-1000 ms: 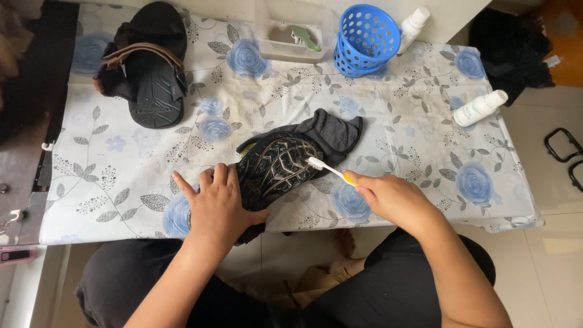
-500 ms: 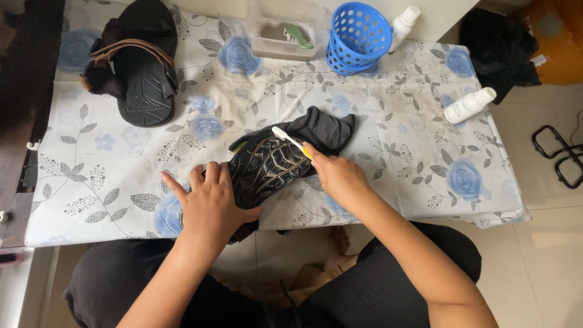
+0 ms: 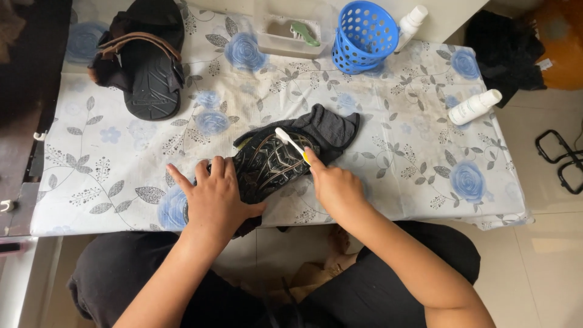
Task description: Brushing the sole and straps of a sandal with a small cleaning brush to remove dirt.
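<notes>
Black sandal sole [image 3: 270, 165] lies upturned on a floral-clothed worktop [image 3: 395, 146], pinned flat by the open left hand [image 3: 212, 197]. The right hand [image 3: 337, 188] grips a white toothbrush [image 3: 291, 143], bristles on the sole.

One head-worn camera looks steeply down from close above the tabletop [image 3: 388, 140], taking in its whole width.

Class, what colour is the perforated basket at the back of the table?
Bright blue; the basket shows best in the head view.

hidden: sandal [image 3: 273, 167] heel under left hand [image 3: 212, 197] | cut off: orange object [image 3: 562, 42] at right edge
</notes>
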